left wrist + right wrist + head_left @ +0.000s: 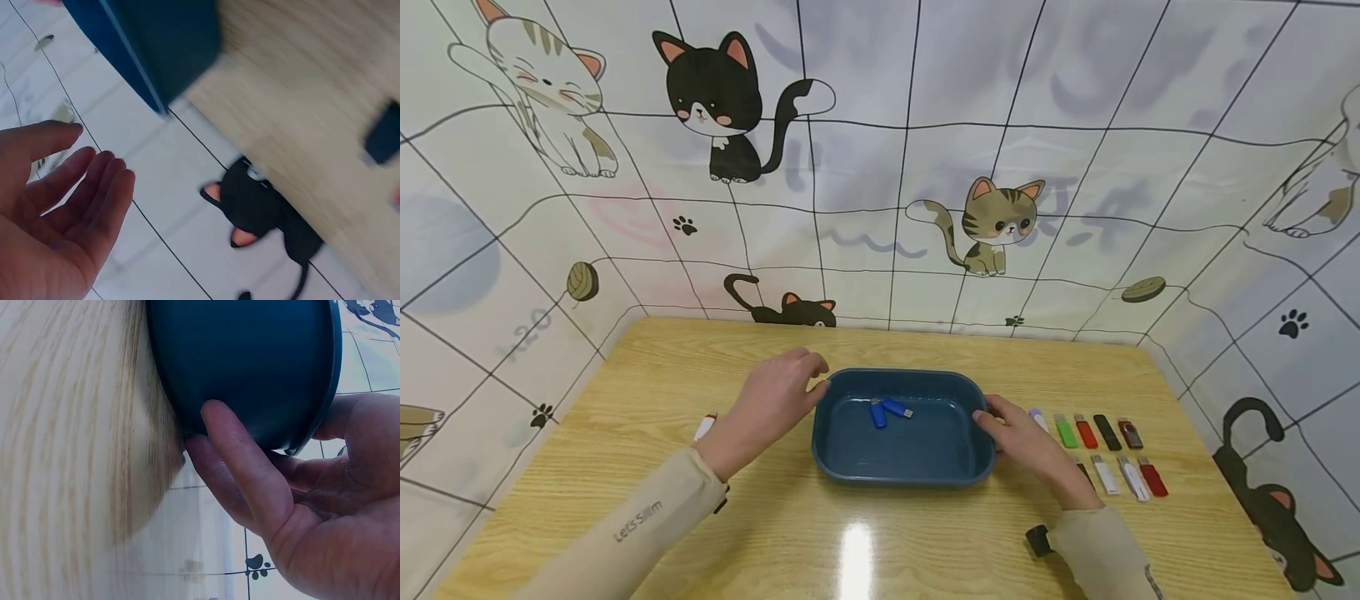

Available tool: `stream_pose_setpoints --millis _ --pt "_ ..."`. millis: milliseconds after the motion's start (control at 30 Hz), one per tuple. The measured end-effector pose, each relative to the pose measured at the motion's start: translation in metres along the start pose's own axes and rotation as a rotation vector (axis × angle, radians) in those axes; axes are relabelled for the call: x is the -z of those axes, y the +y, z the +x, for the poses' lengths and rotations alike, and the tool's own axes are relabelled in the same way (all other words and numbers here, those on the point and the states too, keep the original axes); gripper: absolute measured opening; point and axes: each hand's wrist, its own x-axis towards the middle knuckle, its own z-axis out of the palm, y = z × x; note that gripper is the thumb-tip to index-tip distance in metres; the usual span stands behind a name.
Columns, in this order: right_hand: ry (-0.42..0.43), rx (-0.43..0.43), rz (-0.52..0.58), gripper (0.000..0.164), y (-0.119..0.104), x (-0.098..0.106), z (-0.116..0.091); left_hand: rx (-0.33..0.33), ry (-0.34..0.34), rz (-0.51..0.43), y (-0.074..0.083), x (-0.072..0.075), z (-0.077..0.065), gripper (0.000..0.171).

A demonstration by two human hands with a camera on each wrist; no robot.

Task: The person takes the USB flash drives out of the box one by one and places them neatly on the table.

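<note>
A dark blue plastic tub [904,460] sits on the table, with two blue USB flash drives [897,407] lying on its floor. My right hand [1026,442] grips the tub's right end, thumb over the rim and fingers along the outer wall. In the right wrist view the fingers [247,465] press against the outside of the tub [244,362]. By the tub's far left corner hovers my left hand [778,404], its fingers loosely bent. The left wrist view shows that hand [69,206] holding nothing, apart from the tub [181,44].
Right of the tub, several USB drives lie in two rows, among them a green one [1066,431], a black one [1107,432] and a dark red one [1153,477]. A white and red piece [705,426] shows behind the left forearm. A cat-patterned sheet [865,167] surrounds the wooden table [775,533].
</note>
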Motion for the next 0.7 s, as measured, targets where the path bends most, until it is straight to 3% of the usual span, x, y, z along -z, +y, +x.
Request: stream_pose_setpoints --millis 200,333,500,700 --pt "0.0 0.008 -0.01 0.054 -0.001 -0.001 0.0 -0.042 -0.131 0.089 0.029 -0.013 0.023 0.016" --pt "0.016 0.003 -0.026 0.053 -0.001 -0.002 0.0 -0.072 -0.182 0.14 0.043 -0.022 0.034 0.017" --pt "0.031 -0.001 -0.034 0.051 -0.001 -0.005 0.0 -0.105 -0.231 0.149 0.052 -0.035 0.044 0.018" --pt "0.04 -0.011 -0.059 0.05 -0.004 -0.01 -0.001 -0.078 -0.298 0.153 0.057 -0.047 0.049 0.022"
